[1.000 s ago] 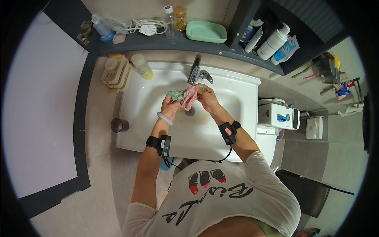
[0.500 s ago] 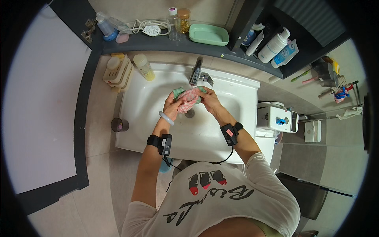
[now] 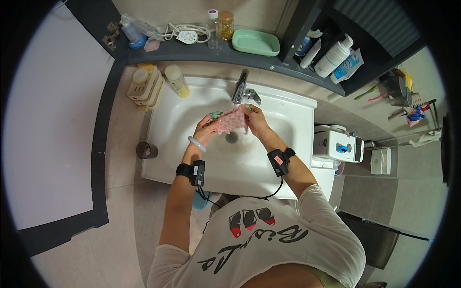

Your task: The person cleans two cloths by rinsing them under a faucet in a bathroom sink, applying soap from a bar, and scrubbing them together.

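Note:
A pink checked cloth point(image 3: 231, 121) with green parts is stretched between my two hands over the white washbasin point(image 3: 168, 158). My left hand point(image 3: 206, 128) grips its left end, where green shows at the fingers. The right end is pinched in my right hand point(image 3: 254, 119), with another bit of green at the fingertips. Just beyond the cloth stands the chrome faucet point(image 3: 239, 87), its spout above the basin. Below the cloth the round drain point(image 3: 232, 138) is visible.
At the basin's back left stand a clear bottle point(image 3: 177, 81) and a cream rack point(image 3: 145, 86). A dark cup point(image 3: 146, 150) sits by its left edge. A grey shelf point(image 3: 192, 55) behind carries a green tray point(image 3: 256, 42) and jars. Right of the basin is a white appliance point(image 3: 331, 142).
My left hand has moved a little left, away from the right one. The bunched cloth is now spread flatter between them, showing more pink.

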Demonstrator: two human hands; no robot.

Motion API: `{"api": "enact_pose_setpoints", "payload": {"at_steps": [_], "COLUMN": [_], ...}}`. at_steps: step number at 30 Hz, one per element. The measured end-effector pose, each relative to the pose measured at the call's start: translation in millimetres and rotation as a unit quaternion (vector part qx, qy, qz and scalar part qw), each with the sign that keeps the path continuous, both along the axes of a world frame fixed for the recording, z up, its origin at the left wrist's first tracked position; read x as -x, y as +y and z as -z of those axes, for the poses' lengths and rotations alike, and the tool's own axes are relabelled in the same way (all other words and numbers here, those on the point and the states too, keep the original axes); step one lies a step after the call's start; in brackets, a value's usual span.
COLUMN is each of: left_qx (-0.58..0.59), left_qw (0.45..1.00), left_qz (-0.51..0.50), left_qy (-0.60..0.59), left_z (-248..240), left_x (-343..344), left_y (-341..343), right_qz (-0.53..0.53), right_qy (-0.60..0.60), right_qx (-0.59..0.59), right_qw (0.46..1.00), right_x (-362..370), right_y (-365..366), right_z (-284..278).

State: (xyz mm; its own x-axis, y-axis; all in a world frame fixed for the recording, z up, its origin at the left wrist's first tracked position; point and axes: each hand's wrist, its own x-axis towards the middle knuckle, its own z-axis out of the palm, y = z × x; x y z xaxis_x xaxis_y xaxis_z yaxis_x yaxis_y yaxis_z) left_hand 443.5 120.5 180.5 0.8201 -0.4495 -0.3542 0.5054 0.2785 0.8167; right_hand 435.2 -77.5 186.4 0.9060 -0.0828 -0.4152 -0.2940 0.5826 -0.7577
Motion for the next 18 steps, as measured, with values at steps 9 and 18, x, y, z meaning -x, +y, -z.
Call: {"api": "enact_pose_setpoints", "payload": {"at_steps": [9,18], "left_qx": [-0.460,0.100], "left_qw": [0.863,0.990], "left_qz": [-0.148,-0.063], "left_qy": [-0.147,0.081], "left_z": [48,4], "left_x": [8,13], "left_y": [-12,-58], "right_qz": [-0.080,-0.238], "right_qy": [-0.054,-0.061], "right_qx": [0.086,0.155], "right_qw": [0.992,0.957], "right_x": [4,24], "right_y": [10,10], "right_z": [-29,-40]}}
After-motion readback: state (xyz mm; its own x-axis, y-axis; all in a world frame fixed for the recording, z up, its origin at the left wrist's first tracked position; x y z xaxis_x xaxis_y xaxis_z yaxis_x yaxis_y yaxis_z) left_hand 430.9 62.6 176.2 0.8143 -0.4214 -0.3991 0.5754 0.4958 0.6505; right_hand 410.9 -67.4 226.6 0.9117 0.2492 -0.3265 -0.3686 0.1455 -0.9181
